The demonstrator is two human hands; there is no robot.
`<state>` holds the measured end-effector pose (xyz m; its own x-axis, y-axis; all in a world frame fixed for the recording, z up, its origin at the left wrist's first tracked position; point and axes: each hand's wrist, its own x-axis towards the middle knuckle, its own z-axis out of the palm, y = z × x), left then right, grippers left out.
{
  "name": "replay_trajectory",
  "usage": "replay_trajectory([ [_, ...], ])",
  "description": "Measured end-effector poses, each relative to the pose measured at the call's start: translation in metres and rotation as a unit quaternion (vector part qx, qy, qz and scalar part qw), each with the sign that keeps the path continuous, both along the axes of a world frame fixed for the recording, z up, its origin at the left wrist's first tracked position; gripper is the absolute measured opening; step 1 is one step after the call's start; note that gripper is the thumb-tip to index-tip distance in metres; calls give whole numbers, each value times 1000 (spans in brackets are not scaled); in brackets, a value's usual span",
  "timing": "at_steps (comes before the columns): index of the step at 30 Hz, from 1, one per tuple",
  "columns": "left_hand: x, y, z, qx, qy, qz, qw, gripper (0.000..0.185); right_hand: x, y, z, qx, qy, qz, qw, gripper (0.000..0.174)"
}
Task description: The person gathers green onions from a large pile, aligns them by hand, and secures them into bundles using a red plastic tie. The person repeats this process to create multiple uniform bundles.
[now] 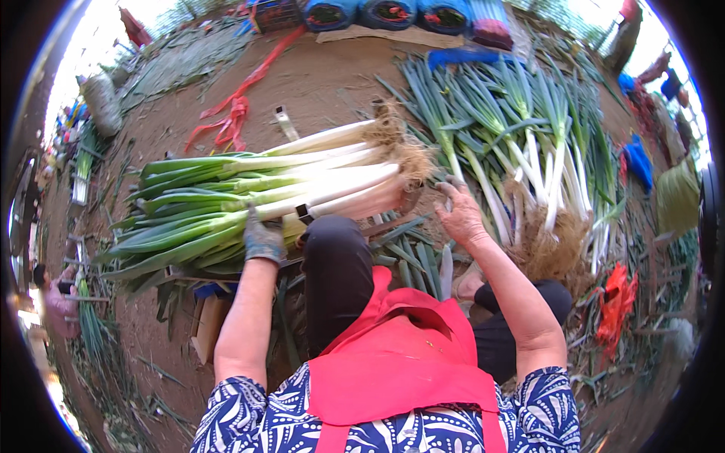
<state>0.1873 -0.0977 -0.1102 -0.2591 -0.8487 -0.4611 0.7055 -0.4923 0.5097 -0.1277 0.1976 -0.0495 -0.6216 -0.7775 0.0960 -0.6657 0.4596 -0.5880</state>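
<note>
A bundle of large leeks lies sideways before me on a low metal frame, green leaves to the left and white stalks with trimmed-looking roots to the right. My left hand, in a grey-blue glove, rests against the near side of the bundle where green turns white; whether it grips is hard to tell. Bare and partly spread, my right hand is beside the second heap of leeks, right of the bundle's root ends. Its fingertips are near one white stalk; nothing is plainly held.
Red plastic ribbon lies on the soil beyond the bundle. Blue wrapped bundles line the far edge. Cut leek leaves lie between my legs, an orange-red plastic bag at right, and a cardboard box near my left forearm. Another person is at far left.
</note>
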Motion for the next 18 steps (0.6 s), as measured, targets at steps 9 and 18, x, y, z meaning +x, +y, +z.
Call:
replay_trajectory([
  [9, 38, 44, 24, 10, -114, -170, 979, 38, 38, -121, 0, 132, 59, 153, 978, 61],
  [18, 122, 38, 75, -575, -614, 45, 539, 19, 27, -142, -21, 226, 142, 140, 953, 61],
])
